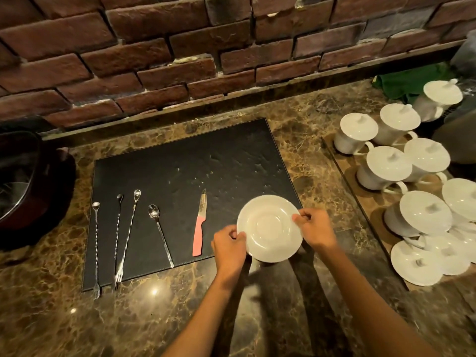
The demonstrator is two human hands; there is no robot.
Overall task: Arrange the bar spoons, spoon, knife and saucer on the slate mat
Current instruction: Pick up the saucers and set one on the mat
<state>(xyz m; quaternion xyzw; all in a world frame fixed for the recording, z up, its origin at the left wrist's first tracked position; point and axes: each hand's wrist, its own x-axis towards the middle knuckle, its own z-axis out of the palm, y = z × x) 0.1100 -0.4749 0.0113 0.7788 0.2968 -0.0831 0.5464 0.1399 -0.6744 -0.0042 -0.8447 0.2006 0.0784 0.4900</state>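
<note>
Brown stone counter holds a black mat [180, 171]. Both hands pinch the saucer [269, 228] (left hand [229, 247] and right hand [314, 228] on opposite rims), over the mat's near right corner, right of the knife [199, 228].

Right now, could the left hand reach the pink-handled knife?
Probably yes, once it lets go: the left hand grips the white saucer, and the pink-handled knife lies just beside it with nothing between.

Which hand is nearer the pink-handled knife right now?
Left. The left hand grips the saucer at its left rim, just right of the knife handle. The right hand holds the saucer's far right rim, a full saucer farther away.
</note>
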